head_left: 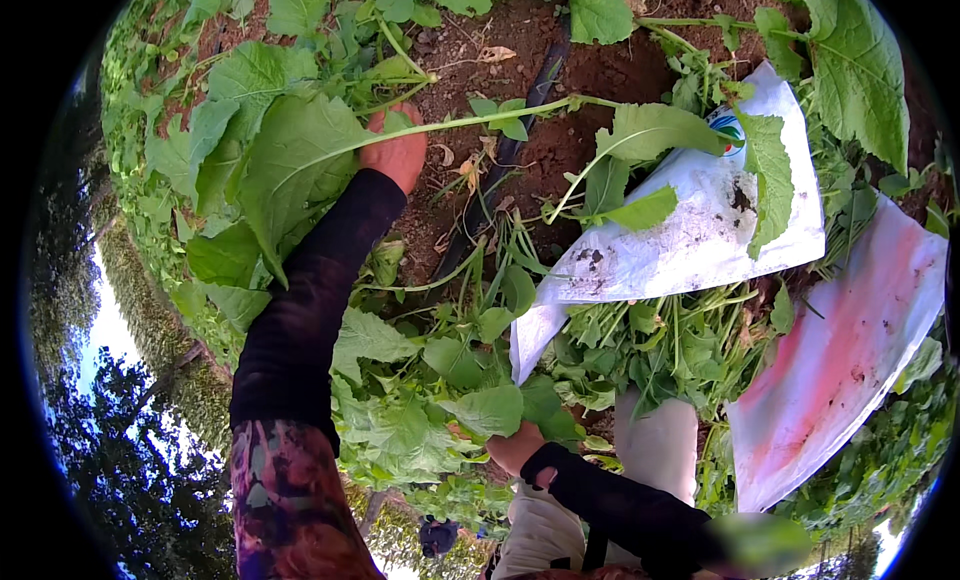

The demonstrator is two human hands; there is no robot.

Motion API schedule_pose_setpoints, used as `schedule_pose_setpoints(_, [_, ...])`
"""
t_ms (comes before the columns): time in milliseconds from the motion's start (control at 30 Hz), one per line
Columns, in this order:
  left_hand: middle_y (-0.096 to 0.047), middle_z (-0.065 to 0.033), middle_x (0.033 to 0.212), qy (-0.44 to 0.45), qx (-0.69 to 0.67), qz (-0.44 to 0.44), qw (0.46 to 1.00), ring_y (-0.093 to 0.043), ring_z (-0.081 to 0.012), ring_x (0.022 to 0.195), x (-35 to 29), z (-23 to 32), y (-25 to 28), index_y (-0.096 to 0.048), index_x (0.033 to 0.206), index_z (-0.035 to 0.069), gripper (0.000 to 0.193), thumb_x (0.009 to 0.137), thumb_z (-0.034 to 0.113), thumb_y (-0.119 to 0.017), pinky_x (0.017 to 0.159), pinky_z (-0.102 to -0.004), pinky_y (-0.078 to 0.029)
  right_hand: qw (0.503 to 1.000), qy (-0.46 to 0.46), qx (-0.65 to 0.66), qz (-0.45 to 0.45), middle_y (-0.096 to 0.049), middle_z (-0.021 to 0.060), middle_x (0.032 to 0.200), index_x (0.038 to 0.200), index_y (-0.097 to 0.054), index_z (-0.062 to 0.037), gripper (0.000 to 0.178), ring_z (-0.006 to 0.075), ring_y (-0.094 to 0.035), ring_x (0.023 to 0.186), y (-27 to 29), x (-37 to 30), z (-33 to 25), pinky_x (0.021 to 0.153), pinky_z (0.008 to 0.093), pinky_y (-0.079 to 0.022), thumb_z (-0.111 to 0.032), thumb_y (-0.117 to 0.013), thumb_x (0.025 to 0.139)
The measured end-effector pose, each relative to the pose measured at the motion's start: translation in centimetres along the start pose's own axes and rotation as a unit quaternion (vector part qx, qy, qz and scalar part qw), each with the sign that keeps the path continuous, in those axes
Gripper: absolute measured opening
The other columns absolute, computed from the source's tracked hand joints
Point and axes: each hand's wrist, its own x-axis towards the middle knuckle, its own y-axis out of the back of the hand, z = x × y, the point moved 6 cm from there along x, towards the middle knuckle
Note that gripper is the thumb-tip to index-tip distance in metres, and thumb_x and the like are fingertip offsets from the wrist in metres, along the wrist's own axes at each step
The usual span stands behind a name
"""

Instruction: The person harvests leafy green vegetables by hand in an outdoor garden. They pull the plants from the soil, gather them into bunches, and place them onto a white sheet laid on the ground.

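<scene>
Left hand (pixel 395 158): reached up to the upper centre-left of the frame; lay partly behind a long stalk (pixel 480 118), near the reddish soil (pixel 615 85).
Left fingers: curled in part, with tips lost among small leaves and stems; could not tell grip from mere touch, nor how far open.
Large leaf (pixel 300 165): spread broad and green at upper left, just beside the left hand; partly overlapped the dark left sleeve (pixel 300 315).
Right hand (pixel 515 448): rested at lower centre, against the edge of a rounded leaf (pixel 487 410).
Right fingers: bent inward and mostly hidden under foliage; could not tell opening or hold.
White sheet (pixel 680 225): slanted across the right of centre, smudged with dirt; had green leaves hanging over its upper part.
Pink-stained sheet (pixel 840 345): stood tilted at the far right, well apart from both hands.
Heap of greens (pixel 685 330): lay between the two sheets, stalks and leaves jumbled together.
Black hose (pixel 508 165): ran over the soil at upper centre, right of the left hand.
Pale trousers (pixel 655 440): showed at lower centre, near the right hand.
</scene>
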Motion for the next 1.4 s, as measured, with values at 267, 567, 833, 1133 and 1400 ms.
schedule_pose_setpoints(267, [-0.058,-0.0054,0.108,0.04,-0.159,-0.022,0.986,-0.046,-0.0245,0.108,1.9,-2.7,-4.9,-0.057,0.104,0.002,0.021,0.09,0.013,-0.046,0.089,-0.0322,-0.04,0.999,0.025,0.038,0.004,-0.067,0.0152,0.093,0.104,-0.062,-0.0083,0.025,0.0332,-0.062,0.088,-1.2,0.4,-0.3,0.077,0.0395,-0.049,-0.017,-0.054,0.081])
schedule_pose_setpoints(567, [-0.053,-0.0085,0.098,-0.121,0.07,-0.032,0.99,-0.052,-0.0248,0.089,1.3,-1.5,1.7,-0.059,0.093,0.01,0.015,0.083,0.015,-0.049,0.074,-0.0386,-0.041,0.97,-0.018,0.235,0.053,-0.068,0.0095,0.096,0.1,-0.062,-0.0045,0.019,0.0221,-0.065,0.092,-3.2,0.4,0.9,0.077,0.0322,-0.049,-0.011,-0.06,0.083])
schedule_pose_setpoints(833, [-0.052,-0.0112,0.113,-0.021,-0.045,0.057,0.997,-0.057,-0.0303,0.094,1.8,-3.9,-2.9,-0.059,0.105,0.013,0.021,0.085,0.016,-0.051,0.078,-0.0421,-0.045,0.987,0.053,0.128,0.086,-0.068,0.0107,0.096,0.101,-0.062,-0.0032,0.019,0.0226,-0.065,0.092,-2.1,1.0,0.0,0.077,0.032,-0.049,-0.012,-0.061,0.084])
schedule_pose_setpoints(1133, [-0.063,-0.0197,0.093,0.091,-0.26,-0.023,0.961,-0.061,-0.0355,0.081,2.6,-6.4,-5.8,-0.064,0.095,0.007,0.025,0.087,0.027,-0.052,0.069,-0.0515,-0.047,0.986,-0.023,0.162,-0.032,-0.061,0.0058,0.116,0.119,-0.054,-0.01,0.03,0.0208,-0.056,0.109,-2.2,-0.2,0.7,0.094,0.0341,-0.041,-0.015,-0.049,0.09])
schedule_pose_setpoints(1400, [-0.06,-0.0168,0.114,0.082,-0.119,-0.19,0.971,-0.057,-0.0364,0.102,1.4,-5.9,-6.3,-0.055,0.117,0.008,0.036,0.093,0.028,-0.037,0.087,-0.0495,-0.044,0.977,-0.004,0.202,0.065,-0.068,0.0113,0.096,0.1,-0.061,-0.0023,0.019,0.0263,-0.064,0.094,-2.5,0.6,2.3,0.078,0.0347,-0.049,-0.01,-0.058,0.082])
